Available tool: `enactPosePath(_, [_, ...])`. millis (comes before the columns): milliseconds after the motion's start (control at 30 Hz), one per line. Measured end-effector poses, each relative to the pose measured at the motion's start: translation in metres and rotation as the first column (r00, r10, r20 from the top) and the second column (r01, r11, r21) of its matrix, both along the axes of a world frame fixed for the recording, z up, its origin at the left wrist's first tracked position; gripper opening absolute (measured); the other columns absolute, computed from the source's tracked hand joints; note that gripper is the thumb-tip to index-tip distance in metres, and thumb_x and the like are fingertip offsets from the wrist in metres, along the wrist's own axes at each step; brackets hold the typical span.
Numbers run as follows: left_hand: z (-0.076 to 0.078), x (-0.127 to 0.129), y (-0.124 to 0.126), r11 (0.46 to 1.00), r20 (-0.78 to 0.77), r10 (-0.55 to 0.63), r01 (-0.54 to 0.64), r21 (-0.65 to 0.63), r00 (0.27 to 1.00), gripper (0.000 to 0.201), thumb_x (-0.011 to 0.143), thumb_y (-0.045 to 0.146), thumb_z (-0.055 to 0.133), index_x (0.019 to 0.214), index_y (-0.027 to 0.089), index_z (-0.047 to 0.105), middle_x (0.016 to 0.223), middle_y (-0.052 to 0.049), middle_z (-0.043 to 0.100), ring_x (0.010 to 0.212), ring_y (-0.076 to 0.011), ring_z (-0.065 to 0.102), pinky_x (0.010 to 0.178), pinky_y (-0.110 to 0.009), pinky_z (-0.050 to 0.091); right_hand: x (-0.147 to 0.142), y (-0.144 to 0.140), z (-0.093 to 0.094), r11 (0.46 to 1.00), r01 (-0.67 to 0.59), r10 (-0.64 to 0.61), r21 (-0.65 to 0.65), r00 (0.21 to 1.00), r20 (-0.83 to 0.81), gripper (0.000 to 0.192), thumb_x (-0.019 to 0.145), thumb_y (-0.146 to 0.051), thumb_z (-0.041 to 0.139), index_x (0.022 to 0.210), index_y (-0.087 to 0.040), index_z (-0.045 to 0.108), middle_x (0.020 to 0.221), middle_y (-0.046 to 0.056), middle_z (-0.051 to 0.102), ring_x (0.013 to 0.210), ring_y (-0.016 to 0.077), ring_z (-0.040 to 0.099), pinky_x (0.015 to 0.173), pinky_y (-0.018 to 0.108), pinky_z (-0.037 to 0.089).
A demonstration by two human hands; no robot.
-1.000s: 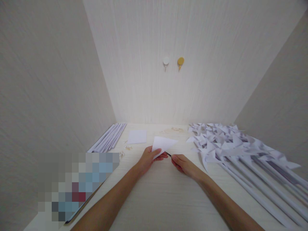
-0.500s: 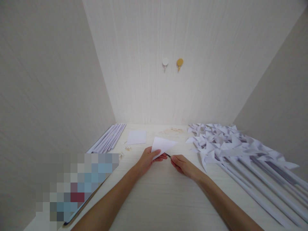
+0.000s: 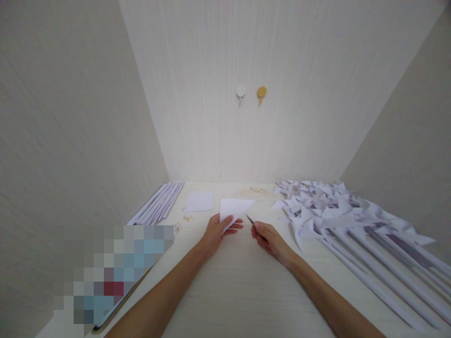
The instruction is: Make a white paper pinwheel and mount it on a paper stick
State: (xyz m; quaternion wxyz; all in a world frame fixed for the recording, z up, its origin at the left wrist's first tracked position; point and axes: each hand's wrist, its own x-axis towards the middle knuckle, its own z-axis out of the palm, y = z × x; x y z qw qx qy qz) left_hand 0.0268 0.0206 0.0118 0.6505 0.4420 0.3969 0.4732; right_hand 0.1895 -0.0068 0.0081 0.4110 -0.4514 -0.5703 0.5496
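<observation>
Holding folded paper (image 3: 234, 210) — left hand (image 3: 218, 230)

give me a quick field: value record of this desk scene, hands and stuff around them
left hand: holds a folded white paper triangle
right hand: grips a thin dark tool, tip near the triangle; kind unclear
right side: pile of white paper pinwheels on sticks
left side: bundle of white rolled sticks, square paper sheet
surface: pale wooden desk
wall: two hooks
</observation>
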Motion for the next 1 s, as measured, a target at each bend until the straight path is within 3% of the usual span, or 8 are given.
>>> enactPosePath(133, [0.002, 0.003, -0.003, 1.000, -0.024, -0.012, 0.012, 0.024, 1.000, 0.031, 0.062, 0.036, 0.065, 0.080, 0.011, 0.063, 0.087, -0.012, 0.068, 0.068, -0.0157, 0.062, 0.060, -0.025, 0.043, -0.010, -0.003, -0.001, 0.937, 0.346, -0.336, 0.040, 0.929, -0.157, 0.032, 0.065, -0.048, 0.058, 0.068, -0.018, 0.046, 0.039, -0.012, 0.023, 0.034, 0.0040, 0.016, 0.034, 0.020, 0.010])
enactPosePath(200, [0.002, 0.006, -0.006, 0.999, -0.032, 0.000, 0.002, 0.047, 0.999, 0.029, 0.063, 0.036, 0.064, 0.078, 0.011, 0.064, 0.085, -0.011, 0.068, 0.068, -0.0150, 0.061, 0.059, -0.024, 0.043, -0.014, -0.004, -0.001, 0.913, 0.405, -0.394, 0.055, 0.908, -0.145, 0.032, 0.061, -0.044, 0.063, 0.071, -0.017, 0.050, 0.040, -0.012, 0.023, 0.036, 0.0041, 0.017, 0.035, 0.020, 0.011])
enactPosePath(400, [0.002, 0.014, -0.012, 0.993, -0.084, -0.014, 0.023, 0.114, 0.996, 0.025, 0.062, 0.034, 0.065, 0.071, 0.011, 0.067, 0.070, -0.008, 0.068, 0.063, -0.0137, 0.058, 0.056, -0.022, 0.042, -0.020, -0.005, -0.002, 0.916, 0.363, -0.359, 0.172, 0.932, -0.055, 0.027, 0.060, -0.040, 0.063, 0.063, -0.015, 0.052, 0.040, -0.011, 0.021, 0.040, 0.0050, 0.018, 0.040, 0.022, 0.016])
enactPosePath(667, [-0.002, 0.015, -0.011, 0.990, -0.127, 0.011, 0.007, 0.140, 0.992, 0.026, 0.058, 0.034, 0.066, 0.068, 0.011, 0.067, 0.060, -0.005, 0.065, 0.055, -0.0122, 0.055, 0.050, -0.022, 0.041, -0.020, -0.004, -0.005, 0.881, 0.408, -0.422, 0.240, 0.906, 0.010, 0.035, 0.063, -0.034, 0.057, 0.049, -0.021, 0.027, 0.044, -0.009, 0.024, 0.043, 0.0059, 0.022, 0.042, 0.023, 0.019])
enactPosePath(1000, [-0.002, 0.014, -0.011, 0.989, -0.097, 0.054, -0.040, 0.140, 0.994, 0.021, 0.058, 0.032, 0.065, 0.061, 0.011, 0.065, 0.054, -0.002, 0.061, 0.050, -0.0095, 0.052, 0.048, -0.020, 0.040, -0.020, -0.004, -0.003, 0.888, 0.384, -0.411, 0.252, 0.909, 0.064, 0.031, 0.064, -0.033, 0.054, 0.050, -0.021, 0.029, 0.045, -0.008, 0.024, 0.044, 0.0067, 0.024, 0.042, 0.023, 0.019])
